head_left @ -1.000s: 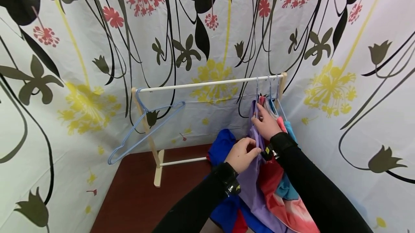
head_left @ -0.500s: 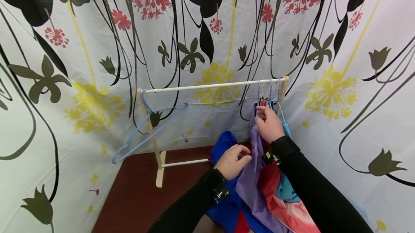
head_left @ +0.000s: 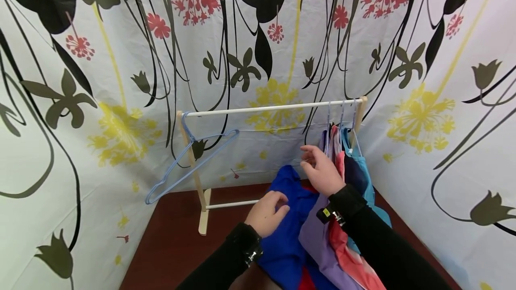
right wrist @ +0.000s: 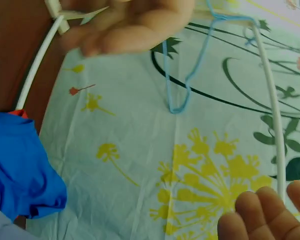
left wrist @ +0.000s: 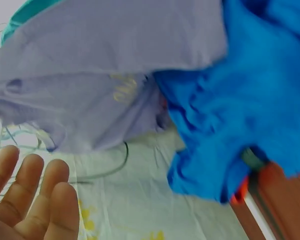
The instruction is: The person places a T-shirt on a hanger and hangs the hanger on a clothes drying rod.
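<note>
Over the blue garment (head_left: pixel 284 240) on the table, my left hand (head_left: pixel 267 214) hovers with loosely bent fingers, holding nothing. My right hand (head_left: pixel 324 173) is just in front of the hanging clothes, its fingers bent and nothing between them. Beside it a purple garment (head_left: pixel 315 229) hangs from the rack's right end, then a coral one (head_left: pixel 340 240) and a teal one (head_left: pixel 366 173). The left wrist view has the purple cloth (left wrist: pixel 95 95) above my fingertips (left wrist: pixel 55 175). An unloaded blue wire hanger (head_left: pixel 191 139) hangs at the rack's left end.
The rack's white rod (head_left: pixel 258 109) spans two wooden uprights, with a lower bar (head_left: pixel 231 204) near the tabletop. It stands on a dark red-brown table (head_left: pixel 173 231). A flower-patterned curtain (head_left: pixel 250 146) encloses the back and sides.
My right hand has let go of the purple garment at its hanger and come down and left. The left hand has drawn away from it, leftward and down. The purple garment hangs free.
</note>
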The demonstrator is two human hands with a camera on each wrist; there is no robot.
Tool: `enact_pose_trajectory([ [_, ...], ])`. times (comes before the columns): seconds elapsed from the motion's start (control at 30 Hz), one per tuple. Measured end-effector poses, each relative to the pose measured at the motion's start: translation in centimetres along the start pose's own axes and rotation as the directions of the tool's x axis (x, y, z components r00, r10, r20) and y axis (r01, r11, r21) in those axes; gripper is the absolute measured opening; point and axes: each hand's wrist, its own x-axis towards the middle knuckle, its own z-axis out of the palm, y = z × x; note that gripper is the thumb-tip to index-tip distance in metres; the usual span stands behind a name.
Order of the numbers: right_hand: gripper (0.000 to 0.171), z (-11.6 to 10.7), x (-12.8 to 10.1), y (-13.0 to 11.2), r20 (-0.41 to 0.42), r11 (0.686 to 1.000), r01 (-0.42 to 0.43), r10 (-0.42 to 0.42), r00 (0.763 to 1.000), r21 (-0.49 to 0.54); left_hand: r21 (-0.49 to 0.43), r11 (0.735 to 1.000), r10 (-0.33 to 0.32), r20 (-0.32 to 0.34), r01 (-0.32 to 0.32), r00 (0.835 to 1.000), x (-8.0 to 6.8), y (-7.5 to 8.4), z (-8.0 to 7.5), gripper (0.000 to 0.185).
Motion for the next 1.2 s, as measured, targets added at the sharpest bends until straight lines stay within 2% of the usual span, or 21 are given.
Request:
enact_pose_trajectory([
  [0.23, 0.048, 1.4, -0.6, -0.3, 0.036, 0.989, -0.040, 0.045, 0.998, -0.140, 0.098, 0.993, -0.057, -0.077, 0.064, 0.995, -2.4, -3.1, -1.2, 0.021],
  [0.33, 0.047, 2.0, -1.0, -0.4, 0.021, 0.967, -0.028, 0.034, 0.999, -0.252, 0.105, 0.990, -0.083, -0.090, 0.092, 0.992, -3.6, -4.3, -1.6, 0.022],
  [0.43, 0.045, 2.8, -1.5, -0.3, 0.001, 0.932, -0.010, 0.011, 1.000, -0.361, 0.116, 0.986, -0.105, -0.110, 0.118, 0.988, -4.5, -5.3, -2.2, 0.023],
  [0.53, 0.043, 3.7, -2.1, 0.0, -0.009, 0.912, -0.011, 0.009, 1.000, -0.410, 0.144, 0.980, -0.115, -0.142, 0.135, 0.983, -5.1, -6.1, -2.9, 0.024],
  [0.73, 0.041, 5.7, -2.9, 2.2, 0.032, 0.926, -0.054, 0.071, 0.997, -0.373, 0.202, 0.967, -0.113, -0.206, 0.155, 0.972, -6.0, -7.6, -4.5, 0.027],
  [0.87, 0.041, 6.7, -3.1, 4.0, 0.032, 0.943, -0.121, 0.138, 0.990, -0.311, 0.218, 0.958, -0.129, -0.253, 0.187, 0.959, -6.5, -8.5, -5.6, 0.030],
  [1.0, 0.042, 7.4, -3.3, 5.9, 0.014, 0.941, -0.193, 0.205, 0.979, -0.277, 0.249, 0.945, -0.135, -0.294, 0.212, 0.946, -6.7, -9.4, -6.9, 0.032],
  [1.1, 0.043, 7.7, -3.4, 7.0, 0.008, 0.940, -0.225, 0.235, 0.972, -0.256, 0.299, 0.936, -0.072, -0.350, 0.185, 0.934, -6.6, -9.9, -8.4, 0.030],
  [1.17, 0.044, 7.8, -3.4, 7.6, 0.011, 0.942, -0.231, 0.241, 0.970, -0.243, 0.348, 0.925, 0.006, -0.406, 0.149, 0.914, -6.4, -10.2, -9.6, 0.028],
  [1.2, 0.044, 7.9, -3.4, 7.8, 0.016, 0.942, -0.237, 0.248, 0.969, -0.238, 0.374, 0.919, 0.056, -0.438, 0.125, 0.897, -6.2, -10.3, -10.3, 0.026],
])
